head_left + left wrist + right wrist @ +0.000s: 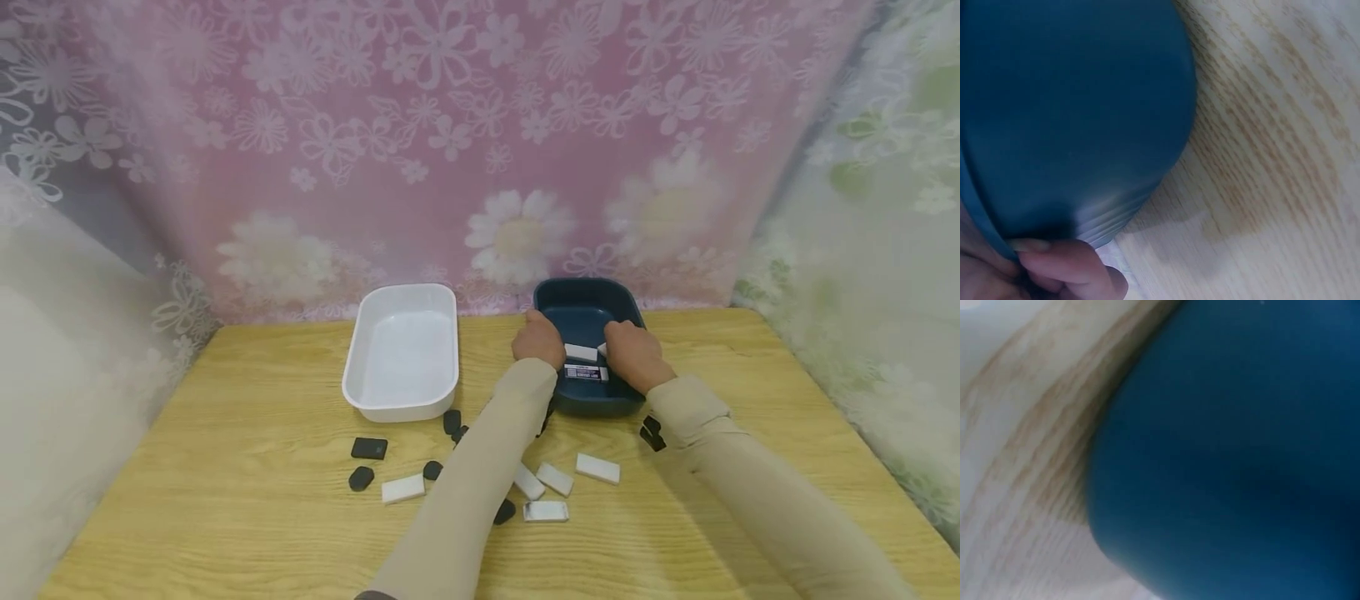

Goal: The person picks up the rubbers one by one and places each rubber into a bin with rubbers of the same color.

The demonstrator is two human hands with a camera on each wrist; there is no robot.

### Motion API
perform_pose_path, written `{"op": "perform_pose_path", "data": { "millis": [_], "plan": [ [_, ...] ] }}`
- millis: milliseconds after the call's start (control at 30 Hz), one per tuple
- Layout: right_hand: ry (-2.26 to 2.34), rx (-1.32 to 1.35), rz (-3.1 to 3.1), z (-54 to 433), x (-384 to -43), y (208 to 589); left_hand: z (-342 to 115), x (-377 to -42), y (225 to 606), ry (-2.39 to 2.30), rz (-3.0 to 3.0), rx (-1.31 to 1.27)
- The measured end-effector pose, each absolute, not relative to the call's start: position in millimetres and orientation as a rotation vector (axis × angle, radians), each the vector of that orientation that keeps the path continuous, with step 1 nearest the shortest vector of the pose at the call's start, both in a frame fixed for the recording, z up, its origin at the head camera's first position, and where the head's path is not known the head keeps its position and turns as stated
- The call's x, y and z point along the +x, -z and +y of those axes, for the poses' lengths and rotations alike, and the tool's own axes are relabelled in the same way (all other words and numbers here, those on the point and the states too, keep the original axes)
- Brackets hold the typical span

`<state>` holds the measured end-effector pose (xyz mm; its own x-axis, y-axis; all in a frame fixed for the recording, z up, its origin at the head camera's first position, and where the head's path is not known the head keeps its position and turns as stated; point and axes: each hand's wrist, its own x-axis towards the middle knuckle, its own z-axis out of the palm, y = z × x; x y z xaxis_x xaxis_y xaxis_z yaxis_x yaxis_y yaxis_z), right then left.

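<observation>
A dark blue plastic basin [592, 406] stands at the back right of the table. My left hand [539, 340] grips its left rim; in the left wrist view the fingers [1063, 262] curl over the edge. At the opposite rim, my right hand [633, 354] grips the side with its fingers over the edge. The right wrist view shows only the basin's outer wall [1210, 462]. Inside the basin lie a white block [581, 352] and a block with a dark printed label [583, 372]. Another white piece [602, 350] shows partly beside my right fingertips.
A white basin [360, 400] stands to the left. In front lie several white blocks [597, 468] and small black pieces [362, 478], some hidden by my left sleeve. A flat black block [369, 448] is farther left. Black bits [652, 433] lie beneath my right sleeve.
</observation>
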<state>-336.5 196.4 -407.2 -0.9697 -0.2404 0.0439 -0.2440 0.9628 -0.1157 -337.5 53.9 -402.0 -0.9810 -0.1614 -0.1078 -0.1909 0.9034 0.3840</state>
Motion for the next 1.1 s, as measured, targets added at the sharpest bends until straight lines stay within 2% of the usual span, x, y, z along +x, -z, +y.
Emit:
{"op": "perform_pose_path", "data": {
  "millis": [333,500,767,1100],
  "plan": [
    [-0.238,0.578,-3.192,201,-327,394,58,-347,411,-0.537,2.978,-0.255],
    [-0.335,0.719,-3.019,206,-306,387,58,-347,410,-0.563,2.986,-0.261],
    [-0.461,0.747,-2.835,219,-265,378,55,-344,406,-0.594,2.987,-0.26],
    [-0.666,0.982,-2.626,220,-208,404,54,-343,406,-0.634,2.993,-0.239]
  ]
}}
